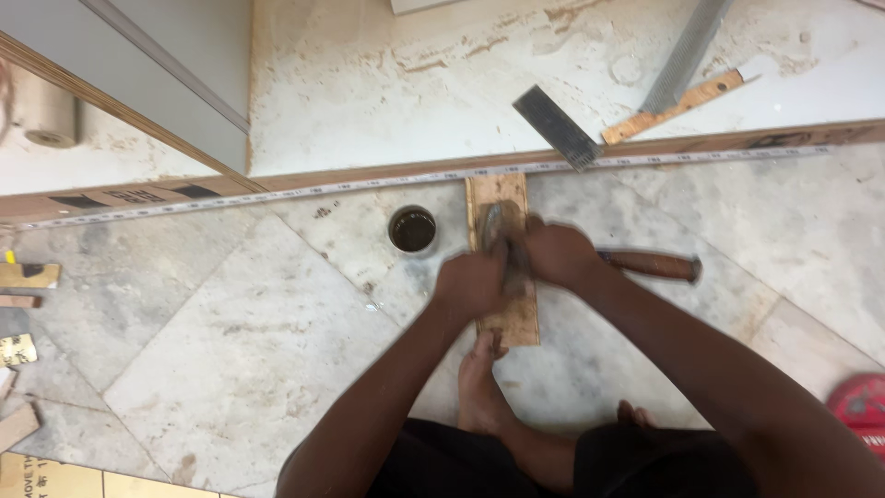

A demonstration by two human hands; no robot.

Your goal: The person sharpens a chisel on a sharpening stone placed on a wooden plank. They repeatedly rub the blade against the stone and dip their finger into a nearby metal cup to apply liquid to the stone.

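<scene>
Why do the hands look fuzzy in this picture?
In the head view, the left hand and right hand are smeared by motion blur over the small wooden board, so what they grip is hard to make out; the marble floor and the little cup of dark liquid stay sharp under soft, even light.

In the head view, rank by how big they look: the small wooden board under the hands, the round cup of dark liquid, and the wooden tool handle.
1. Wooden board, largest though partly covered.
2. Tool handle.
3. Cup, smallest.
</scene>
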